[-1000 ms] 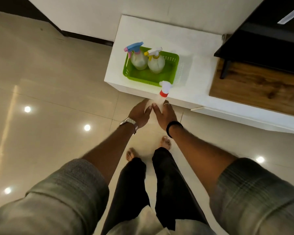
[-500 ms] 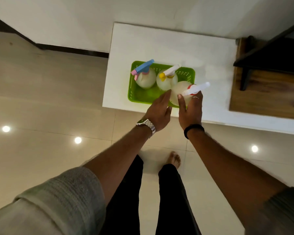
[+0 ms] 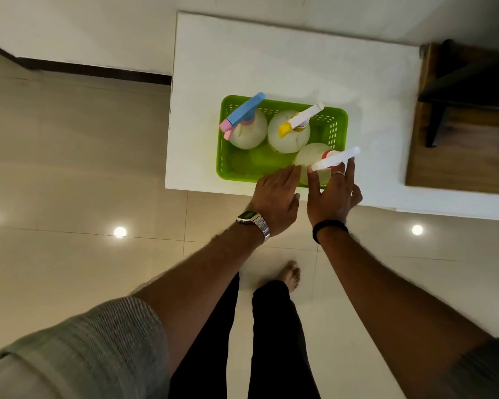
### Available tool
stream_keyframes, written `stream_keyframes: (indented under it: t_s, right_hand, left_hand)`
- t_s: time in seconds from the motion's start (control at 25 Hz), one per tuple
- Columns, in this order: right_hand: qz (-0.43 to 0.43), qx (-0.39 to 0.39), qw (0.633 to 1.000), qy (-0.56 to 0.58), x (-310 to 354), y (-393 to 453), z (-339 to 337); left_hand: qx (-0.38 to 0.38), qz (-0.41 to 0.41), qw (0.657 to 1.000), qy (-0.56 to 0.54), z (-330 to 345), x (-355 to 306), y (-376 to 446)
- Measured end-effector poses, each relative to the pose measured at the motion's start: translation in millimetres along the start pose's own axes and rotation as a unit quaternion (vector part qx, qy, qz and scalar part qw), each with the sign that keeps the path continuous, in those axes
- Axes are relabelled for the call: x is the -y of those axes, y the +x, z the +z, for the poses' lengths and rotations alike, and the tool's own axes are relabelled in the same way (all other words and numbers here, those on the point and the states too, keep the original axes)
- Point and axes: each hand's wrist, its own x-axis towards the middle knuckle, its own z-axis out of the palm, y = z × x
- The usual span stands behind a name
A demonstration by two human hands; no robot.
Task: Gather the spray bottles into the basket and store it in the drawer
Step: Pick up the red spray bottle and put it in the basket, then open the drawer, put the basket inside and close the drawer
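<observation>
Head view looks straight down on our glossy beige tiled floor (image 3: pixel 69 174), with the low white rectangular table (image 3: pixel 285 61) against the wall and a dark wooden surface (image 3: pixel 458 156) at its right end. On the table's near edge sits the bright green perforated plastic basket (image 3: pixel 234 165), and all three translucent spray bottles stand upright inside it: the blue-and-pink-trigger bottle (image 3: pixel 247 126) at the back left, the white-and-yellow-trigger bottle (image 3: pixel 290 133) beside it, and the white-trigger bottle with a red collar (image 3: pixel 314 159) in the near right corner. Our left hand (image 3: pixel 274 197), wearing a silver metal wristwatch (image 3: pixel 254 221), is flat with fingers extended, its tips at the basket's near rim. Our right hand (image 3: pixel 333 194), with a black wristband (image 3: pixel 329 227), is spread loosely around the red-collared bottle; whether it touches the bottle we cannot tell.
</observation>
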Motion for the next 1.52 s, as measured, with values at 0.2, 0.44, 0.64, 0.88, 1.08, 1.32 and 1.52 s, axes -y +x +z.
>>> stream_keyframes:
  t_s: [0.2, 0.44, 0.64, 0.88, 1.08, 1.32, 1.52]
  right_hand:
    - [0.031, 0.025, 0.999, 0.016, -4.2, -2.3, 7.6]
    - [0.036, -0.012, 0.996, 0.084, -12.7, -36.3, -11.6]
    - [0.107, 0.099, 0.989, 0.012, -60.5, -106.8, -11.6]
    - [0.081, 0.329, 0.935, -0.104, -93.4, -127.1, 13.3]
    - [0.076, 0.284, 0.954, -0.053, -66.1, -93.8, 34.7]
    - [0.059, 0.186, 0.981, -0.014, -51.9, -82.3, 36.0]
    - [-0.017, 0.182, 0.981, -0.060, -73.2, -83.9, 28.3]
  left_hand:
    - [0.019, 0.000, 0.999, 0.047, 5.7, 0.1, -2.6]
    - [-0.138, -0.097, 0.985, -0.027, 8.3, 37.1, -68.5]
    - [-0.188, -0.443, 0.836, -0.263, -5.3, 139.4, -112.5]
    - [-0.225, -0.437, 0.774, -0.400, -20.8, 190.3, -66.3]
    - [-0.255, -0.428, 0.789, -0.358, -5.4, 187.3, -67.9]
    - [-0.247, -0.435, 0.759, -0.418, -3.6, 187.1, -81.0]
    - [-0.150, -0.412, 0.871, -0.223, 11.6, 188.4, -119.6]
